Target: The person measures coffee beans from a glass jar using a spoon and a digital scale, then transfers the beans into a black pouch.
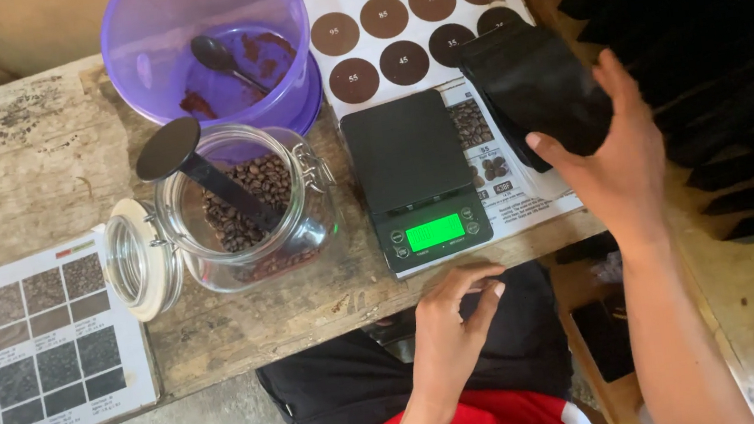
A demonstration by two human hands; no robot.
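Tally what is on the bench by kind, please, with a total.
Black pouch, held in the right hand: 1
Digital scale, near the left hand: 1
Glass jar of coffee beans: 1
Black scoop: 1
Purple tub: 1
Spoon: 1
Printed charts: 2
Total: 8

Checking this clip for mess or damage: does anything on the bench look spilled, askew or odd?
Nothing is spilled. The purple tub has reddish-brown smears inside, around a spoon. The glass jar of coffee beans stands open, its scoop leaning in it. The wooden bench is stained and worn.
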